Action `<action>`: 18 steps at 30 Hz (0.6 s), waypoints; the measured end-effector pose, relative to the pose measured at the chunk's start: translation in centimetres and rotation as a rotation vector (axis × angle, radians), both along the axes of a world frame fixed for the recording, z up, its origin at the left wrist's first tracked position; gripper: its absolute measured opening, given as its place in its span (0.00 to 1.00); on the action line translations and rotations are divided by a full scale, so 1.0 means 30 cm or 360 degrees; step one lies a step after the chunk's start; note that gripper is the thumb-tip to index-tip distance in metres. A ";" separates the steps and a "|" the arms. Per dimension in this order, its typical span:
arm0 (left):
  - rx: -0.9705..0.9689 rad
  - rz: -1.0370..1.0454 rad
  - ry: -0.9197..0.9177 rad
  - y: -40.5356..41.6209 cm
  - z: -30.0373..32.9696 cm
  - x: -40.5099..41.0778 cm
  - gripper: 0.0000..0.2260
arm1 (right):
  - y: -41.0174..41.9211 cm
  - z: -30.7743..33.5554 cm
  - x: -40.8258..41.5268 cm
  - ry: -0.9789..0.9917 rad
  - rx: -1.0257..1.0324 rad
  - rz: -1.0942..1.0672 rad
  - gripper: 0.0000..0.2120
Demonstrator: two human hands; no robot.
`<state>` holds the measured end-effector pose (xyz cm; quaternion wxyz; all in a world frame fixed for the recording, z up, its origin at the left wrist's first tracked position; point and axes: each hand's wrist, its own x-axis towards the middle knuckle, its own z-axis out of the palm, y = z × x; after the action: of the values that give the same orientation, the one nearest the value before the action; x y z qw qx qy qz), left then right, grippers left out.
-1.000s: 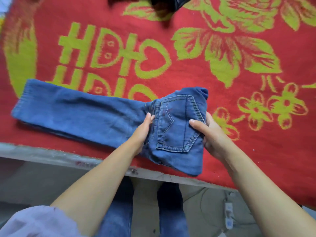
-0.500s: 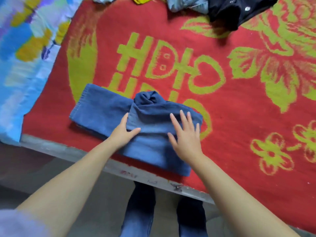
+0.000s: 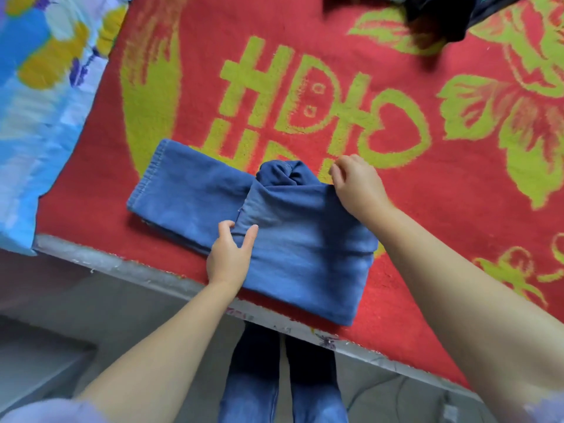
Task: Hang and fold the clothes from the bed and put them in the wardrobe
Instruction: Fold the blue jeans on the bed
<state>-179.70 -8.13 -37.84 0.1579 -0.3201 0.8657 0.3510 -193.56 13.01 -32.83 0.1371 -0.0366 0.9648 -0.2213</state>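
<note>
Jeans [image 3: 274, 227] lie on the red blanket [image 3: 457, 184] at the near edge of the bed, folded once, with more folds to go. A dark pile [image 3: 442, 13] of other clothes waits at the far side, so I think most of the job is left, and nothing is in the wardrobe yet. The jeans run long from left to right, hem pointing left. The right hand [image 3: 357, 184] pinches the far top edge. The left hand [image 3: 230, 254] grips the fold's near edge.

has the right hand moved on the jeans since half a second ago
Yes. The right hand has gone from lying flat on the middle of the folded jeans to their far right corner, nearer the blanket's green heart.
</note>
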 end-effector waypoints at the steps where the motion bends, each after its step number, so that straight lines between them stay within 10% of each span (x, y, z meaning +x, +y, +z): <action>1: -0.0020 0.0012 -0.0026 0.004 0.004 0.017 0.24 | -0.043 0.015 -0.020 -0.0046 -0.0046 0.0057 0.15; 7: -0.0164 -0.0187 0.0103 0.017 0.054 0.034 0.25 | -0.240 0.035 -0.101 -0.0661 0.0044 0.0285 0.23; 12: -0.0136 -0.0178 0.0231 0.018 0.043 0.012 0.25 | -0.181 -0.004 -0.222 -0.0518 -0.0430 -0.0378 0.13; 15: -0.0163 -0.0226 0.0106 -0.005 0.006 -0.010 0.25 | -0.202 -0.044 -0.221 -0.0673 -0.0207 -0.0255 0.14; 18: -0.0221 -0.0200 0.0009 -0.024 -0.022 0.029 0.25 | -0.246 -0.035 -0.239 -0.0101 0.0074 -0.0005 0.13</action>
<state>-178.83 -8.86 -38.51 0.1545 -0.2744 0.9067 0.2805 -200.74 5.64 -33.87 0.1682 -0.0249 0.9649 -0.2000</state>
